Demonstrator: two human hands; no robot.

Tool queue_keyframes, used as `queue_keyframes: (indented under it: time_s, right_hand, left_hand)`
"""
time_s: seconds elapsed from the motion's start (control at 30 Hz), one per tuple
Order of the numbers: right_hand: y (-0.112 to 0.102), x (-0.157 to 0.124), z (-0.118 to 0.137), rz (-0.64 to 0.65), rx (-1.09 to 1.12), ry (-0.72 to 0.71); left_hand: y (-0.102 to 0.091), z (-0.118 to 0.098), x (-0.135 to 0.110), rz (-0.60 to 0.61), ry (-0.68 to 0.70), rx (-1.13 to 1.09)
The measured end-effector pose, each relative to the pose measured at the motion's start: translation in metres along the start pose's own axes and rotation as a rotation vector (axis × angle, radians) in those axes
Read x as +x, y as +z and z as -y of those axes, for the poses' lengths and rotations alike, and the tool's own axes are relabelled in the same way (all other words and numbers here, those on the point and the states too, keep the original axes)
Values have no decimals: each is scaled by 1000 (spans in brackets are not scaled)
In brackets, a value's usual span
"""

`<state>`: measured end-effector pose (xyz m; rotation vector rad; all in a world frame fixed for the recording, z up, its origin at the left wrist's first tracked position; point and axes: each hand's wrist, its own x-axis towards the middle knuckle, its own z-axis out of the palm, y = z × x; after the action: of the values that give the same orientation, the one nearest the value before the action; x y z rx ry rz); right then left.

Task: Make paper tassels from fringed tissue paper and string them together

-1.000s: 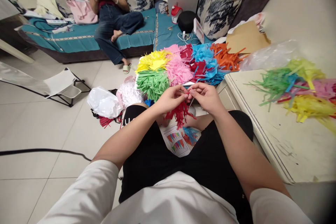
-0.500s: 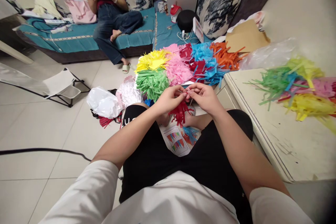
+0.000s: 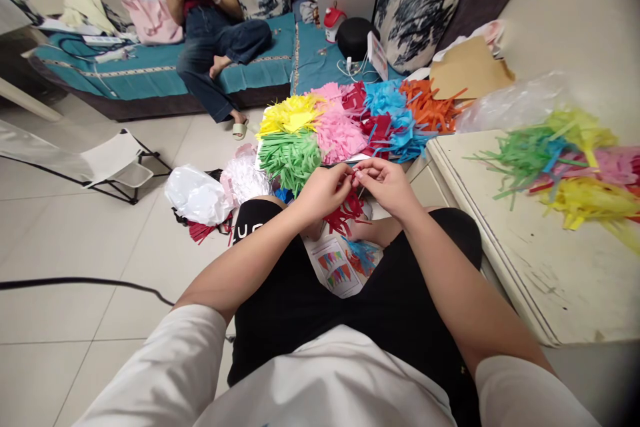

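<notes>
My left hand [image 3: 323,192] and my right hand [image 3: 387,183] meet above my lap, fingers pinched on the top of a red fringed paper tassel [image 3: 345,211]. Its cut strips hang down between the hands. Just beyond them lies a spread of fringed paper piles [image 3: 345,121] in yellow, green, pink, red, blue and orange. Under the tassel, between my knees, lies a printed sheet [image 3: 336,268] showing coloured pennants, with a blue fringe piece [image 3: 361,252] on it.
A cream table [image 3: 540,267] at my right carries more green, yellow and pink fringes [image 3: 565,167] and a clear plastic bag [image 3: 510,108]. White plastic bags [image 3: 200,195] lie on the tiled floor at left, with a black cable [image 3: 80,283]. A person [image 3: 210,27] sits on the teal sofa holding a phone.
Both hands stayed pinched together on the red tassel, shifting slightly up; the strips have swung and now spread more to the right.
</notes>
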<state>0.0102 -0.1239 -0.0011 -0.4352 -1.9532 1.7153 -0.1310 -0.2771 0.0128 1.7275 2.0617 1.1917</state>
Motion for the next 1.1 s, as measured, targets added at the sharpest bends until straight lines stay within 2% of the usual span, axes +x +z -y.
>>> queue_keyframes:
  time_s: [0.13, 0.3, 0.47, 0.67, 0.83, 0.93, 1.1]
  right_hand:
    - [5, -1, 1, -6, -11, -7]
    - [12, -3, 1, -44, -68, -35]
    - [13, -2, 0, -44, -79, -66]
    - [10, 0, -5, -73, -118, -60]
    - [10, 0, -8, -78, -74, -41]
    - [10, -1, -6, -61, 1, -28]
    - [6, -4, -1, -15, 16, 22]
  left_hand:
    - [3, 2, -1, -6, 45, 19]
    - [3, 0, -1, -82, -15, 28]
    - [2, -3, -1, -68, -56, 16]
    - [5, -4, 0, -190, -126, -171]
    - [10, 4, 6, -102, -215, -465]
    - [11, 10, 9, -92, -260, -573]
    - [5, 9, 7, -97, -198, -432]
